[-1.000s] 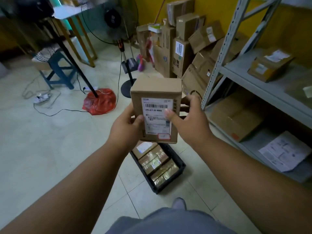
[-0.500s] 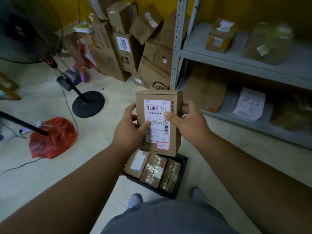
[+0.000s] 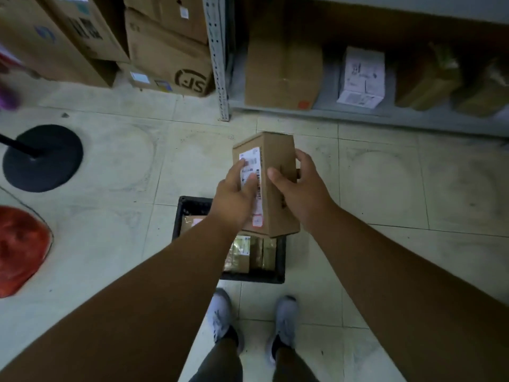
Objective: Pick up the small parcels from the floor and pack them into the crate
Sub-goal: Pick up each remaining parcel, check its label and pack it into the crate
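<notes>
A small brown cardboard parcel (image 3: 276, 172) with a white shipping label hangs above the black crate (image 3: 280, 260), which stands on the floor just in front of my feet. My left hand (image 3: 237, 194) holds the parcel's labelled left face, fingers spread over the label. My right hand (image 3: 298, 188) grips its right side, thumb on the front face. The crate holds several taped brown parcels (image 3: 249, 253), partly hidden by the held parcel and my left forearm.
A grey metal shelf (image 3: 358, 114) with boxes runs along the right back; its upright post (image 3: 220, 64) stands just beyond the crate. Stacked cardboard boxes (image 3: 165, 56) fill the back left. A black fan base (image 3: 42, 158) and a red bag (image 3: 20, 249) lie at left.
The parcel has come down lower over the crate and turned so its label faces left. The view has tipped downward; my feet and the crate are now directly below.
</notes>
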{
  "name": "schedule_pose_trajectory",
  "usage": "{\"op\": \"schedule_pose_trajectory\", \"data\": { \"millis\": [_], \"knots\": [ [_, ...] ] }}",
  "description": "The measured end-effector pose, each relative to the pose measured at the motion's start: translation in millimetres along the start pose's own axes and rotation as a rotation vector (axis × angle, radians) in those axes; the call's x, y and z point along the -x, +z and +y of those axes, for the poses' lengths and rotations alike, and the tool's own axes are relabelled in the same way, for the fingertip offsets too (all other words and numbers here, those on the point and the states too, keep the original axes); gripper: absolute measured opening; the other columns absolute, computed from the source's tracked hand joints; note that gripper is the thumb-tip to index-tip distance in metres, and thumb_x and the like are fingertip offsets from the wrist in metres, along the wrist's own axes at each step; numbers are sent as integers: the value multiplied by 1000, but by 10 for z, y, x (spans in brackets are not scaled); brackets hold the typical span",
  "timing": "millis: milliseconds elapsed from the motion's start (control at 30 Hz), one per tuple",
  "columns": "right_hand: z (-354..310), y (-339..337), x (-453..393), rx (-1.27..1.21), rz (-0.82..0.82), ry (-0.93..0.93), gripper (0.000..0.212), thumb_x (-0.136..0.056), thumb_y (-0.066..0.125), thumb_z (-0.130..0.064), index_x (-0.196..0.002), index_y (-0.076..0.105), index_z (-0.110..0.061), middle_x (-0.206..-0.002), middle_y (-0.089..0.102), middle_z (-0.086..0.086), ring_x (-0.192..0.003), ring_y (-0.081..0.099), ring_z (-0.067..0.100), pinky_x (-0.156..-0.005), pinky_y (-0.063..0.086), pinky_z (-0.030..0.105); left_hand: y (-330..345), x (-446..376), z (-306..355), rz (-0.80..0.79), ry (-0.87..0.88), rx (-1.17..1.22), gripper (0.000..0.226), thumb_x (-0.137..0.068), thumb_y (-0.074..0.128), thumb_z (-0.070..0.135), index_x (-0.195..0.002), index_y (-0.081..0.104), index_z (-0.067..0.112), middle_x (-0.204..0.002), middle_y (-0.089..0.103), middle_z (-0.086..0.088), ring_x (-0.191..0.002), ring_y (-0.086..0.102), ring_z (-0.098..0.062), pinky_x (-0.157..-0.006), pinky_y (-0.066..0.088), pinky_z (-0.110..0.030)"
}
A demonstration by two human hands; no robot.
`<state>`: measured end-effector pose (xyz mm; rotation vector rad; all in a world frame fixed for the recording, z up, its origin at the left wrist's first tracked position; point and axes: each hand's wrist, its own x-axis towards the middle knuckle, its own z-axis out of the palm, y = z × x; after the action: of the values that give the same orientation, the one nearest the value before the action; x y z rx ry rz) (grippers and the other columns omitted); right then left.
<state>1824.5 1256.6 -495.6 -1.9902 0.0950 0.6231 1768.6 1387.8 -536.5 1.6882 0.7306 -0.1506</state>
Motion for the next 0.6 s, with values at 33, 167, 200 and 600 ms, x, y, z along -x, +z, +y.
{"op": "schedule_pose_trajectory", "data": {
  "millis": [33,167,200,600],
  "knots": [
    [162,69,-149,2,11,-3,68,-91,68,-40,-149,33,-34,-126,60,-2,-104,63,17,-84,54,33,117,-135,-133,-15,-49,70,44,-103,43,44,-147,41,37,-127,61,2,-99,65,-10,-84,54,-26],
    [1066,404,-687,97,34,11,64,-94,64,-23,-149,34,-35,-121,61,-2,-99,66,20,-87,57,42,560,-598,-859,-94,-304,274,43,-102,31,55,-114,68,35,-94,77,-3,-95,71,-26,-85,58,-47],
    [1343,496,-792,122,23,25,63,-94,63,-20,-149,35,-33,-123,63,-1,-100,67,20,-87,58,44,658,-679,-1088,-89,-382,297,44,-101,33,56,-106,70,32,-87,78,-3,-90,72,-25,-80,60,-44],
    [3883,1358,-1406,413,-28,225,58,-97,51,-7,-151,37,-23,-138,59,8,-120,59,28,-93,49,34,1522,-1281,-3513,-158,-410,-150,42,-100,43,8,-134,55,29,-116,66,-3,-100,63,-23,-79,58,-37]
  ]
}}
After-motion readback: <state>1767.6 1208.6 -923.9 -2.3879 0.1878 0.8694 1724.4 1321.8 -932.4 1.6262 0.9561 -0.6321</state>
